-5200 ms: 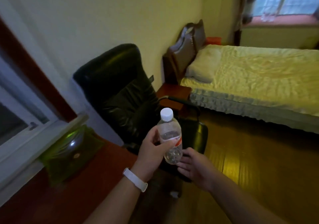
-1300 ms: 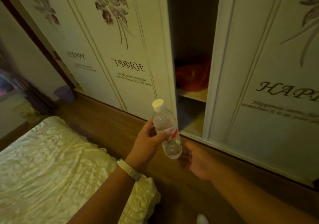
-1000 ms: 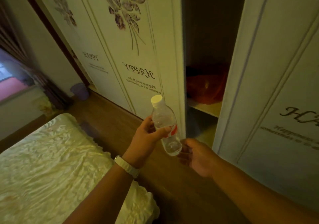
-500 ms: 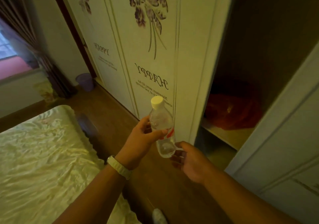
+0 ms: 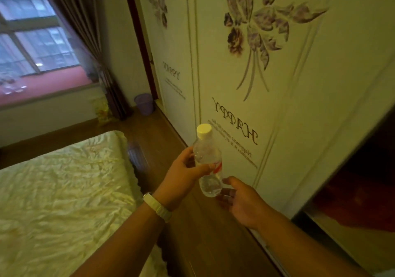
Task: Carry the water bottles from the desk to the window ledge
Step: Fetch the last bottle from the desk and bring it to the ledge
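A clear water bottle (image 5: 207,155) with a white cap and red label stands upright in my left hand (image 5: 181,177), which grips its middle. My right hand (image 5: 241,200) hovers just under and beside the bottle's base, fingers apart, holding nothing. The reddish window ledge (image 5: 49,84) lies at the far left under the window. Several clear bottles (image 5: 11,87) stand blurred on it at the left edge.
A bed (image 5: 64,191) with a pale crumpled cover fills the lower left. White wardrobe doors (image 5: 245,74) with flower prints line the right, one gap open at the far right. A wooden floor strip (image 5: 154,133) runs between them toward a purple bin (image 5: 144,103) and a dark curtain (image 5: 92,41).
The view has swung left along the wardrobe, bringing the window and ledge into sight. The bottle stays in my left hand, with my right hand still below it.
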{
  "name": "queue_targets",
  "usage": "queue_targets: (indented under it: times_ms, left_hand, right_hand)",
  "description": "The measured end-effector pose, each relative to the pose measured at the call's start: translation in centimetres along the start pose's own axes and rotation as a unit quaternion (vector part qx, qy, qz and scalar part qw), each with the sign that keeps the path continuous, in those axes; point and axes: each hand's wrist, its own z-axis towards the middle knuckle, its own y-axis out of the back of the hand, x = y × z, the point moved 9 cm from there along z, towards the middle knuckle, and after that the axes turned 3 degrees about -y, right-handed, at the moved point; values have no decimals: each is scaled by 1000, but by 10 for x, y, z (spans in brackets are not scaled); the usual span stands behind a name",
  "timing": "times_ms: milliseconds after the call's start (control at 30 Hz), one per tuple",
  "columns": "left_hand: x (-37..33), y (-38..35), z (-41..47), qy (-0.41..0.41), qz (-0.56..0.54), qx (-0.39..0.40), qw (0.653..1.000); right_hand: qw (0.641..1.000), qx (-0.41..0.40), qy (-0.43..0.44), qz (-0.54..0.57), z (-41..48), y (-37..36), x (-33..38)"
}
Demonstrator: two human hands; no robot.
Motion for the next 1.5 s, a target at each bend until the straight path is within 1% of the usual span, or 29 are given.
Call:
queue_targets:
  times_ms: [233,400,567,667,867,1133,1267,1400,1500]
  left_hand:
    - [16,75,44,10,-2,-99,995]
    - [24,122,94,23,3,-157,987]
    - [16,153,156,24,6,-205,978]
    - [6,168,196,21,13,-219,975]
    - [-6,200,251,10,2,-261,965]
    - [-16,265,293,-2,9,-288,957]
    - [-4,317,320,0,-6,-293,956]
    - [6,373,360,1,-15,-277,961]
    - [-1,417,390,-4,-12,-262,965]
  right_hand:
    - [996,59,-44,-50,76,-61,13]
    - [989,95,-75,-82,145,-101,33]
    - [980,130,-106,-102,212,-139,73]
    - [977,138,-120,-113,247,-156,100]
    - [966,166,-125,-151,298,-195,144]
    - [956,198,-128,-175,349,-261,166]
    - [953,191,-123,-198,386,-302,168]
    - [953,176,-116,-215,429,-345,174]
    - [955,163,-117,-217,456,-385,182]
